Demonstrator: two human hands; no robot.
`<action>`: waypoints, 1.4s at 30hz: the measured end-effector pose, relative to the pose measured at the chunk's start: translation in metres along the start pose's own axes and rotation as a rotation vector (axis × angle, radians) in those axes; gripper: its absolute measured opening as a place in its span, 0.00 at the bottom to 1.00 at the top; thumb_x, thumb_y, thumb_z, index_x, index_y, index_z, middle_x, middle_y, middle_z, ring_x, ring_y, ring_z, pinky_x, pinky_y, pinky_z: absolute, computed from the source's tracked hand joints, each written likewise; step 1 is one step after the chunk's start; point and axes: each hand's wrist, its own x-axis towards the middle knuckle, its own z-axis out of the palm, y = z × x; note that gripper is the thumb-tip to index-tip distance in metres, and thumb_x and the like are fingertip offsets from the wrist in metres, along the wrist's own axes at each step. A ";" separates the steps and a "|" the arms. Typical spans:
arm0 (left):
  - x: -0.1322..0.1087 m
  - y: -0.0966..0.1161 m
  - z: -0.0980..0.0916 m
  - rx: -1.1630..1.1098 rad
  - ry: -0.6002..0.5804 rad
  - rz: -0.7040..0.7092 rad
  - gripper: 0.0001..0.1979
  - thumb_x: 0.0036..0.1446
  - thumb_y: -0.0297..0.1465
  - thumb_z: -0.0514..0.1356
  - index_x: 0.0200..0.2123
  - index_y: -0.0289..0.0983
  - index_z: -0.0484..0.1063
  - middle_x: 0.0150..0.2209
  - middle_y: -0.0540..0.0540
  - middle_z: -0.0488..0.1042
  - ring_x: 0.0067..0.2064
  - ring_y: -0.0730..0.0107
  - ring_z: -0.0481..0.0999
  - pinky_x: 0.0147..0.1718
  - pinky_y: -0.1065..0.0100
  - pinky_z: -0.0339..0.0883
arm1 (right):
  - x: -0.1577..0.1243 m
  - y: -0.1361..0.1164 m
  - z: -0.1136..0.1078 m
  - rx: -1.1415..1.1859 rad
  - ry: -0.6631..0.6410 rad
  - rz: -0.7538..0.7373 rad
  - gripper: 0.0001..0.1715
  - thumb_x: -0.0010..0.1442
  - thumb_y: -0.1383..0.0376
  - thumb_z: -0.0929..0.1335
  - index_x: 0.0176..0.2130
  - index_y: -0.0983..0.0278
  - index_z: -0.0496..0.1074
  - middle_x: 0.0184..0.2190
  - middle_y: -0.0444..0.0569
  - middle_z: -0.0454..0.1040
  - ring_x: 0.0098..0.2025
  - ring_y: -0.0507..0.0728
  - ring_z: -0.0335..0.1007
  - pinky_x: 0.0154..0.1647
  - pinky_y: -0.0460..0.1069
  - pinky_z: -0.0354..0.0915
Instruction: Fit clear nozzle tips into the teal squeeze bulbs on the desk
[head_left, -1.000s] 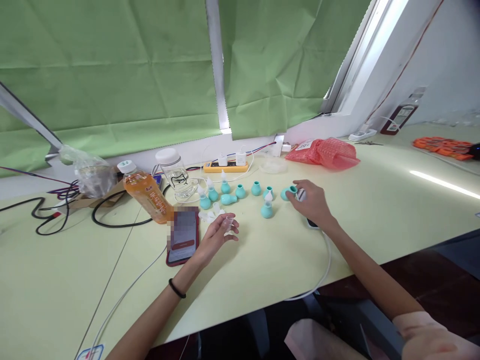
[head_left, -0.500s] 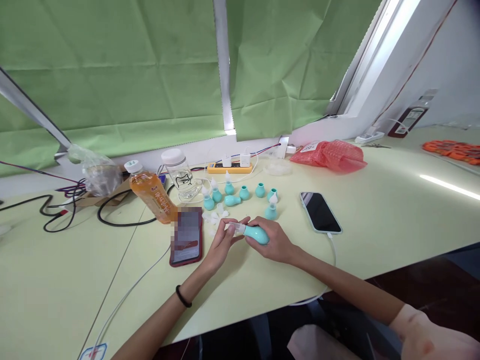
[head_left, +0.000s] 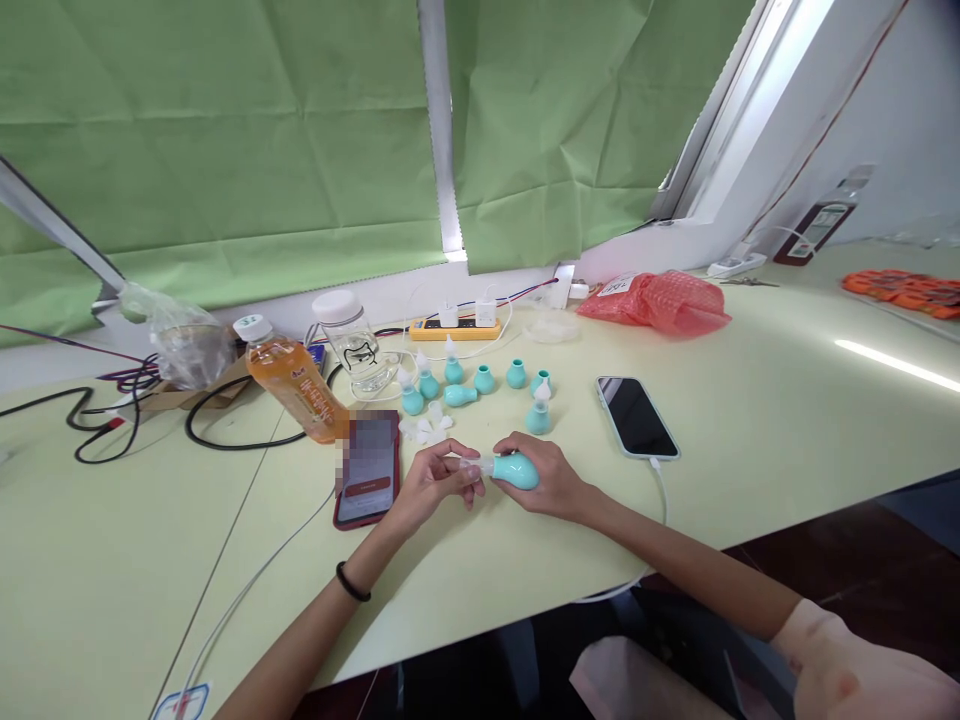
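Note:
My right hand (head_left: pixel 546 478) is wrapped round a teal squeeze bulb (head_left: pixel 516 470), which lies sideways above the table. At the bulb's left end is a clear nozzle (head_left: pixel 480 466), pinched between the thumb and fingers of my left hand (head_left: pixel 442 482). Just beyond my hands stand several teal bulbs; one with a clear tip (head_left: pixel 538 416) is nearest my right hand, and an open-necked bulb (head_left: pixel 484 379) stands farther back. One bulb (head_left: pixel 459 395) lies on its side. Small white translucent pieces (head_left: pixel 429 428) are heaped beyond my left hand.
A dark-red-cased phone (head_left: pixel 367 470) lies by my left wrist, a white-cased phone (head_left: pixel 637 417) at right on a cable. An orange drink bottle (head_left: pixel 296 385) leans beside a clear cup (head_left: pixel 360 350). Behind are a yellow power strip (head_left: pixel 455 330) and red bubble wrap (head_left: pixel 656 303).
My left hand has turned and its fingers now lie more level along the nozzle. The bulb stays in my right hand at nearly the same place. The view has shifted slightly.

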 end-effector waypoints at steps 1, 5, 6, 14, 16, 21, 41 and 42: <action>0.000 0.001 0.000 0.003 -0.004 -0.003 0.11 0.46 0.33 0.59 0.32 0.32 0.64 0.22 0.46 0.72 0.20 0.74 0.68 0.22 0.69 0.62 | -0.001 0.002 0.002 -0.024 -0.008 -0.024 0.11 0.49 0.68 0.62 0.36 0.63 0.60 0.29 0.47 0.67 0.30 0.52 0.64 0.27 0.45 0.60; -0.001 0.002 0.002 0.039 -0.014 0.008 0.12 0.46 0.33 0.59 0.32 0.32 0.62 0.24 0.44 0.73 0.22 0.72 0.70 0.25 0.67 0.64 | -0.005 0.005 0.008 0.008 -0.004 -0.042 0.12 0.47 0.72 0.61 0.36 0.64 0.61 0.28 0.47 0.67 0.30 0.52 0.64 0.26 0.44 0.59; -0.001 0.002 0.003 0.055 -0.017 0.019 0.12 0.46 0.33 0.59 0.32 0.32 0.62 0.24 0.44 0.73 0.22 0.72 0.70 0.25 0.67 0.64 | -0.004 0.003 0.009 0.060 0.012 -0.010 0.13 0.46 0.72 0.62 0.35 0.64 0.61 0.28 0.46 0.67 0.30 0.51 0.64 0.27 0.44 0.59; -0.005 -0.006 0.005 0.201 -0.012 0.101 0.11 0.45 0.30 0.60 0.30 0.33 0.61 0.22 0.49 0.69 0.22 0.77 0.66 0.21 0.73 0.60 | 0.006 -0.007 0.001 0.588 -0.252 0.421 0.17 0.41 0.68 0.68 0.35 0.65 0.63 0.27 0.43 0.66 0.27 0.49 0.62 0.25 0.43 0.59; -0.005 -0.006 0.006 0.235 -0.034 0.096 0.10 0.46 0.30 0.59 0.30 0.33 0.61 0.23 0.49 0.69 0.22 0.77 0.66 0.21 0.74 0.60 | 0.008 -0.005 -0.001 0.685 -0.341 0.448 0.19 0.39 0.69 0.69 0.35 0.65 0.64 0.25 0.42 0.67 0.26 0.49 0.62 0.25 0.43 0.59; -0.002 0.014 -0.001 0.329 -0.035 0.193 0.12 0.53 0.34 0.52 0.39 0.34 0.62 0.26 0.47 0.68 0.26 0.75 0.67 0.26 0.70 0.63 | 0.011 -0.011 -0.001 0.840 -0.173 0.558 0.15 0.41 0.63 0.70 0.31 0.65 0.64 0.20 0.40 0.63 0.16 0.45 0.55 0.14 0.41 0.53; 0.021 0.025 -0.034 1.581 0.041 0.076 0.15 0.52 0.31 0.48 0.42 0.38 0.66 0.34 0.45 0.72 0.35 0.66 0.70 0.31 0.70 0.60 | 0.009 -0.012 -0.007 0.754 0.213 0.526 0.11 0.49 0.61 0.66 0.24 0.67 0.66 0.18 0.43 0.61 0.18 0.47 0.56 0.18 0.44 0.56; 0.021 0.022 -0.034 1.617 0.092 0.029 0.15 0.52 0.30 0.48 0.42 0.37 0.66 0.35 0.44 0.72 0.36 0.65 0.70 0.31 0.69 0.60 | 0.009 -0.012 -0.007 0.756 0.206 0.531 0.11 0.48 0.61 0.66 0.24 0.67 0.66 0.17 0.43 0.61 0.18 0.47 0.56 0.18 0.44 0.56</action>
